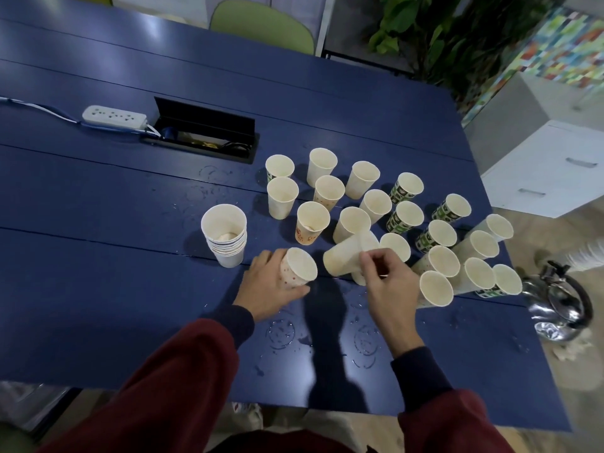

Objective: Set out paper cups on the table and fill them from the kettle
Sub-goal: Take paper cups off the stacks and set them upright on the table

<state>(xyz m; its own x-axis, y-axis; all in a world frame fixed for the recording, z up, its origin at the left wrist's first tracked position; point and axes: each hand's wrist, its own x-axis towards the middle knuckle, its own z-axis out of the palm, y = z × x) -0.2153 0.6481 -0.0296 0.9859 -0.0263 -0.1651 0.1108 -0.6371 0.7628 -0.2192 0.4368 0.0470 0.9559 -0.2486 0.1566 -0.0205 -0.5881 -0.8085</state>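
Gripping a red-dotted paper cup [299, 268], left hand [271, 284] curled round it; right hand [389, 286] pinched a tilted cream paper cup [343, 258] alongside.

One wide-angle camera, worn on the head, looks forward and steeply down from the near edge of the blue table [98, 197]. It sits close above it.

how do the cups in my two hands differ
The left hand grips a dotted cup, red spots on its side; the right hand pinches a plain cup. The dotted cup sits near upright; the plain cup is tipped far over. Both are pale paper cups.
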